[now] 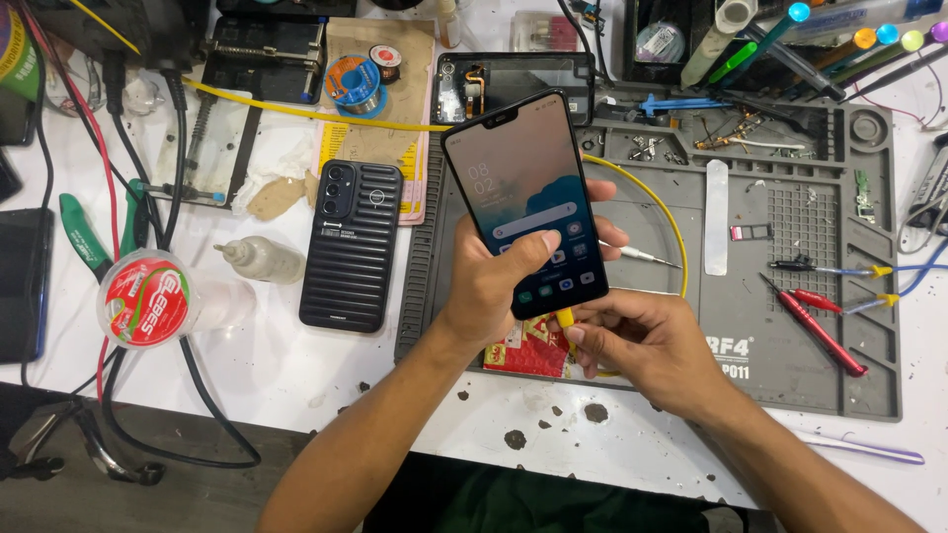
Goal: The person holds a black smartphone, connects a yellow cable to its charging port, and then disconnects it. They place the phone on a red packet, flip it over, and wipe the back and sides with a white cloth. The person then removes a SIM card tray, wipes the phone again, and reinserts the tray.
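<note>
My left hand holds a black smartphone upright over the grey work mat, its screen lit, my thumb resting on the glass. Just below the phone's bottom edge, my right hand pinches the plug of a yellow cable. The plug sits at the phone's bottom port. The cable loops up behind the phone and runs left across the bench.
A black ribbed phone case lies left of the mat. An opened phone body lies behind. Red-handled screwdrivers, tweezers, a small squeeze bottle, a round red-lidded tub and green pliers surround the area.
</note>
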